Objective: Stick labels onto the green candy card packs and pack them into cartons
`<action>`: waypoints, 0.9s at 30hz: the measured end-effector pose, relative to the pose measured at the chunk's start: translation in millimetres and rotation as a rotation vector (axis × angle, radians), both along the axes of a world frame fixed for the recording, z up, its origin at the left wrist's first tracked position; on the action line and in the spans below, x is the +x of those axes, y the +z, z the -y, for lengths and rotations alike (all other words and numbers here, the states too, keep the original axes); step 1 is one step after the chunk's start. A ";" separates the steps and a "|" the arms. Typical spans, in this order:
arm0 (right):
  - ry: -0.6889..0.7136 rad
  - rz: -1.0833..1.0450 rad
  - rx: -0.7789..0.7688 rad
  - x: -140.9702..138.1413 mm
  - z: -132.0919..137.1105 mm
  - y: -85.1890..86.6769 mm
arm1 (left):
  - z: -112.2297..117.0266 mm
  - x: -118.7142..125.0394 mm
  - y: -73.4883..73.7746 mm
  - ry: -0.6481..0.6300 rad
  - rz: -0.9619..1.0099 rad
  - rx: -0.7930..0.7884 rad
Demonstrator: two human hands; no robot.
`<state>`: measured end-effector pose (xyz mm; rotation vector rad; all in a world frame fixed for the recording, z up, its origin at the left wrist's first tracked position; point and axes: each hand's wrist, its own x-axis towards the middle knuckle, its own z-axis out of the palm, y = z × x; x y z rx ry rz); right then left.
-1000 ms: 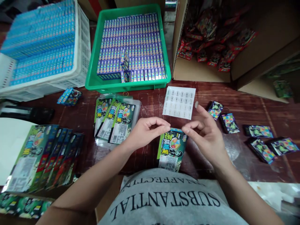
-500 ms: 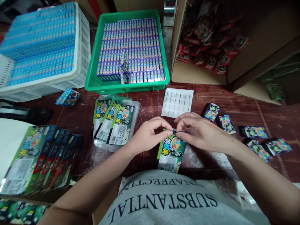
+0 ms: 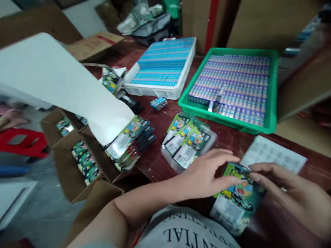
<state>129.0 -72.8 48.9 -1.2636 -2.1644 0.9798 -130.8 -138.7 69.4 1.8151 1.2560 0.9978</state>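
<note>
A flat, green and black printed candy packet [image 3: 232, 199] lies tilted in front of my shirt, its white label panel toward me. My left hand [image 3: 201, 175] grips its upper left side, thumb across the printed face and index finger by the top edge. On the upper right edge, my right hand [image 3: 289, 193] pinches the packet between thumb and forefinger; motion blurs this hand. Left of my left hand, several similar packets [image 3: 191, 144] lie fanned on a clear plastic lid or tray [image 3: 210, 137]. A white sticker sheet [image 3: 274, 153] lies just beyond my right hand.
A green tray [image 3: 272, 93] holds rows of small purple boxes. Beside it stands a white crate [image 3: 165, 92] of blue boxes. A packet stack [image 3: 131, 141] sits left, near a white board [image 3: 64, 82] and open cartons [image 3: 64, 172]. A small blue bundle [image 3: 158, 103] lies behind the fanned packets.
The view has swung left, bringing the cartons and floor into sight. My hands have moved apart along the packet's top, the left thumb now lying across its face.
</note>
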 end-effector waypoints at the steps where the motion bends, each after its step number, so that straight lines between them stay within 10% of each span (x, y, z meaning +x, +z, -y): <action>1: -0.014 -0.060 -0.003 -23.1 -12.0 4.6 | 11.4 -18.0 16.4 0.142 -0.083 0.052; 7: 0.185 -0.340 -0.009 -251.3 -57.3 37.7 | 64.6 -133.7 98.0 0.786 -0.894 0.082; 12: 0.312 -0.158 0.049 -386.5 -47.3 33.6 | 56.1 -206.6 72.6 0.731 -1.222 -0.426; 15: 0.286 -0.096 0.137 -371.7 -41.3 22.3 | 57.0 -226.6 48.2 0.675 -1.231 -0.580; 18: 0.212 0.009 0.250 -305.1 -40.5 -1.3 | 59.9 -212.0 33.5 0.791 -1.245 -0.331; 22: 0.036 0.304 0.290 -212.2 -44.2 -42.5 | 31.6 -133.5 5.7 0.591 -0.879 0.000; 27: 0.016 0.346 0.210 -166.6 -48.4 -68.9 | -42.3 -56.0 -49.0 0.364 -0.766 -0.312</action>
